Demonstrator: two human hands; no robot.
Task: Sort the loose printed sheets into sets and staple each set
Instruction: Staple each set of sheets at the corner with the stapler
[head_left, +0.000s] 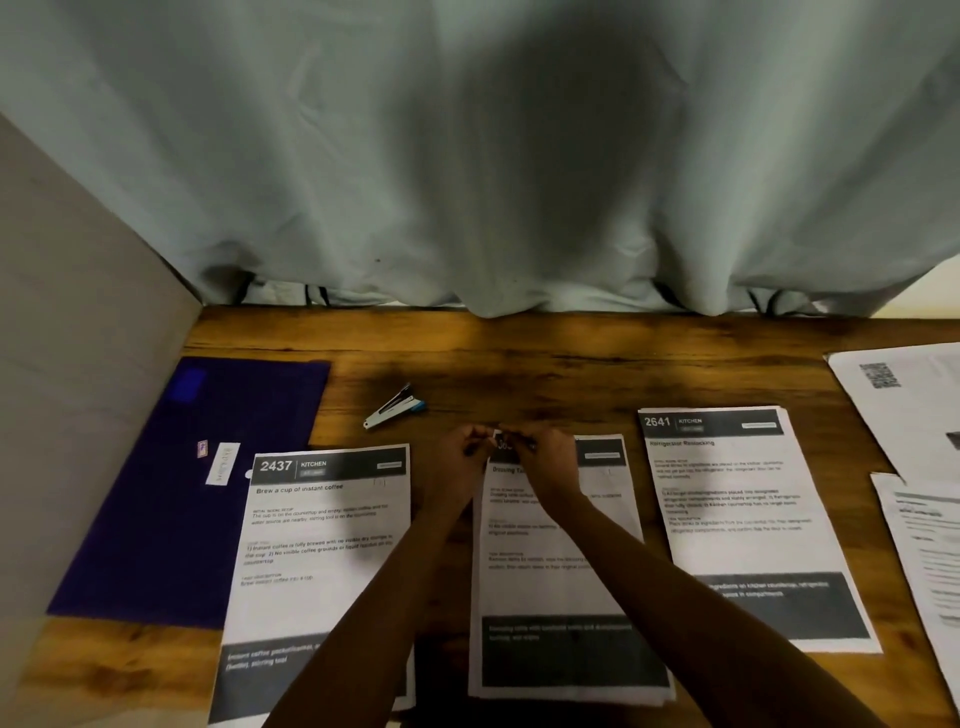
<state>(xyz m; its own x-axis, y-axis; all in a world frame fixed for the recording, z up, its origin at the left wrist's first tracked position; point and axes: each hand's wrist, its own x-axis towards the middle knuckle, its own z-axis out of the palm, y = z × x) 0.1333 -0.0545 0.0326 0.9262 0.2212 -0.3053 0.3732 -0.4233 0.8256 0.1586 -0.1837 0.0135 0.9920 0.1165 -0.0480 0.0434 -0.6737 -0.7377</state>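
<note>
Three sets of printed sheets lie side by side on the wooden table: a left set headed 2437 (322, 545), a middle set (561, 597) and a right set headed 2641 (748, 519). My left hand (457, 462) and my right hand (540, 462) meet at the top left corner of the middle set, fingers curled and pinching that corner; something small and dark shows between the fingertips, too blurred to name. A small white and blue stapler (396, 406) lies apart on the table, up and left of my hands.
A dark purple folder (171, 493) with small labels lies at the left, beside a grey wall panel (78, 364). More loose printed sheets (914, 415) lie at the right edge. A pale curtain (467, 182) hangs along the table's back edge.
</note>
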